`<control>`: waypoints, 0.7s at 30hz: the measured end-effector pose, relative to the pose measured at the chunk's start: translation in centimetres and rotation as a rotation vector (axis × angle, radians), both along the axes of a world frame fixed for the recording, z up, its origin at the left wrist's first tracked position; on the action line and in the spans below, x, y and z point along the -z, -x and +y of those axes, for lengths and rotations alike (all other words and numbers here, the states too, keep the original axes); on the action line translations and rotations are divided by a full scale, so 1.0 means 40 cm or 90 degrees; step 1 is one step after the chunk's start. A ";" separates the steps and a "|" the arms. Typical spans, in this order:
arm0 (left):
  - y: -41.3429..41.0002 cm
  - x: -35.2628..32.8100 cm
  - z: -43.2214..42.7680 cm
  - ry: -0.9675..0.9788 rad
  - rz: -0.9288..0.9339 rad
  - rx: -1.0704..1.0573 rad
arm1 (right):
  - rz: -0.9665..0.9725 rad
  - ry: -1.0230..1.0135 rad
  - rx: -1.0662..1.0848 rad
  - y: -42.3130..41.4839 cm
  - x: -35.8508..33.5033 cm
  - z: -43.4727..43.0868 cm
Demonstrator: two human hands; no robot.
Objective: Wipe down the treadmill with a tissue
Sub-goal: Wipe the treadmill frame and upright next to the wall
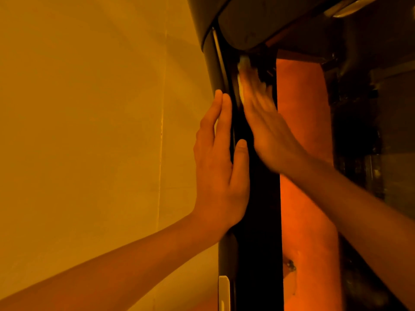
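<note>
Running up the treadmill post (258,243), the tissue (242,70) lies lengthwise.

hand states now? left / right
Left hand: open, straight fingers flat on the dark treadmill upright.
Right hand: open, blurred, fingers pressing a crumpled pale tissue against it.

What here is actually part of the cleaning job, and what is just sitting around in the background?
Part of the job: tissue, pressed under the right hand; left hand, flat on the dark treadmill post; treadmill console above.

Just there: yellow wall at left; orange surface behind the post; pale tab low on the post.
</note>
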State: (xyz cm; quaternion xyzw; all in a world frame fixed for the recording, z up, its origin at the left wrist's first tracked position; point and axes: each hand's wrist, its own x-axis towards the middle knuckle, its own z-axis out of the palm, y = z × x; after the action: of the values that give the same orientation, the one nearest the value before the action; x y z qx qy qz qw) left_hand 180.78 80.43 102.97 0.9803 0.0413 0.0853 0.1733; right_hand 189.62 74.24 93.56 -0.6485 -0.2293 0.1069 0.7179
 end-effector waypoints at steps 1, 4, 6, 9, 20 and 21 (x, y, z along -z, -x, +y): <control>-0.001 0.000 0.000 -0.003 0.003 0.003 | 0.004 0.010 0.012 -0.044 -0.006 0.012; 0.001 0.002 0.005 -0.014 0.002 0.007 | 0.022 -0.015 0.023 -0.025 -0.008 0.021; -0.002 0.002 0.002 -0.018 0.001 0.009 | 0.020 -0.034 0.019 0.092 0.003 -0.008; -0.001 0.002 -0.002 -0.018 -0.005 0.000 | 0.065 -0.048 -0.025 0.307 0.022 -0.069; -0.001 0.000 0.000 -0.027 0.004 0.006 | 0.057 0.009 0.046 -0.083 -0.023 0.031; -0.001 0.000 0.001 -0.031 0.001 0.006 | 0.034 0.004 0.049 -0.052 -0.018 0.025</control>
State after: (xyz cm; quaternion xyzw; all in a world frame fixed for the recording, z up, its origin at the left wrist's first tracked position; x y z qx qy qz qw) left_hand 180.81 80.47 102.98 0.9845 0.0349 0.0846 0.1499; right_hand 191.71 75.22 94.27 -0.6562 -0.1849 0.0970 0.7251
